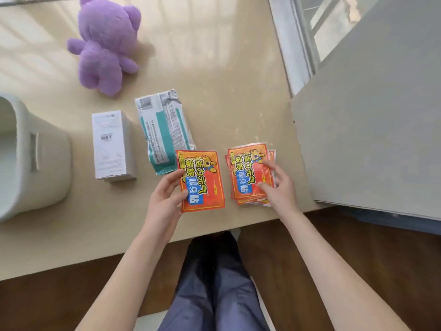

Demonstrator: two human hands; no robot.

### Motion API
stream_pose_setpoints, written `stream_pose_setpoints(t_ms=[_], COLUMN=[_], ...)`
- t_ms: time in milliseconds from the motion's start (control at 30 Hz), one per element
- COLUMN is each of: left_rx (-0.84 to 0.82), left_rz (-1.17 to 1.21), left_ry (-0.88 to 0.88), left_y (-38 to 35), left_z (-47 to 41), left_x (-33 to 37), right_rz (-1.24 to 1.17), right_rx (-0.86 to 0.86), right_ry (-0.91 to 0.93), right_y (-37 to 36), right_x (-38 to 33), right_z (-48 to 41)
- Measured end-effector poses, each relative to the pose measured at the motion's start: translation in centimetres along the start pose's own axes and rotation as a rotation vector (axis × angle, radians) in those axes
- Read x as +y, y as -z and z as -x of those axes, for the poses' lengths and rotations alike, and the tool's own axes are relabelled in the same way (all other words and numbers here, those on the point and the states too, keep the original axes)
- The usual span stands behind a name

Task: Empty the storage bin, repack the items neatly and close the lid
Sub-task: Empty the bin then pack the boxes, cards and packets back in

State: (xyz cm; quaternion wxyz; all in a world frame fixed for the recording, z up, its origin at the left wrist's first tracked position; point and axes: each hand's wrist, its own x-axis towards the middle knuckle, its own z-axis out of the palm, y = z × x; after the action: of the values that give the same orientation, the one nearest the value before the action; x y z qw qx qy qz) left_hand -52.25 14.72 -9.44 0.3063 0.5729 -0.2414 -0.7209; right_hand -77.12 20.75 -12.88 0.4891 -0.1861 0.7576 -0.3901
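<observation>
Two hands work near the desk's (226,80) front edge, and from my remote seat I start with the task's container. The pale grey-green plastic storage bin (47,163) stands at the left edge of the beige desk. Its mouth is uncovered, its slotted handle faces the middle, and part of it is cut off from my view.

The left hand (164,197) grips one red-orange foil sachet (201,181) with yellow and blue lettering, thumb on its face and fingers curled behind its left side. Just to the right, the right hand (278,185) holds a fanned stack of matching red-orange sachets (248,173) that lies on the desk. Its thumb and forefinger sit on the top one and the other fingers curl at the right edge.

Behind the single sachet lies a white-and-teal soft plastic pack (162,130), its near end tucked under the sachet's top corner. A white cardboard box (111,144) lies between that pack and the bin. Farther back, a fuzzy purple plush bear (107,44) sits toward the far edge. A large flat grey panel (370,115) covers the desk's right edge.
</observation>
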Motion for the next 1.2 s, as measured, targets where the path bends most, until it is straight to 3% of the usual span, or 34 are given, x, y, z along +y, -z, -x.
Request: stream_pose_setpoints(t_ms=[133, 433, 667, 867, 967, 1200], left_rx=[-0.075, -0.127, -0.17, -0.204, -0.151, 0.025], left_rz=[0.051, 0.085, 0.098, 0.088, -0.037, -0.597], left_ry=[-0.018, -0.006, 0.01, 0.026, -0.024, -0.313], left_y=[0.4, -0.5, -3.1, -6.8, -8.3, -9.2], left_z=[-1.1, -0.8, -1.4, -3.1, -4.2, -4.5], left_x=[-1.5, -3.1, -3.4, -4.8, -6.1, -7.7], right_rz=[0.1, 0.743, 0.795, 0.711, 0.677, 0.673], right_rx=[-0.006, 0.054, 0.181, 0.229, 0.24, 0.234], right_ry=[0.112, 0.37, 0.562, 0.553, 0.534, 0.534], right_y=[-0.1, 1.2, 3.7, 4.7, 4.9, 4.6], right_x=[1.0, 2.8, 3.0, 3.6, 4.1, 4.6], right_z=[-1.1, -1.9, -0.9, -0.7, -1.3, -2.3])
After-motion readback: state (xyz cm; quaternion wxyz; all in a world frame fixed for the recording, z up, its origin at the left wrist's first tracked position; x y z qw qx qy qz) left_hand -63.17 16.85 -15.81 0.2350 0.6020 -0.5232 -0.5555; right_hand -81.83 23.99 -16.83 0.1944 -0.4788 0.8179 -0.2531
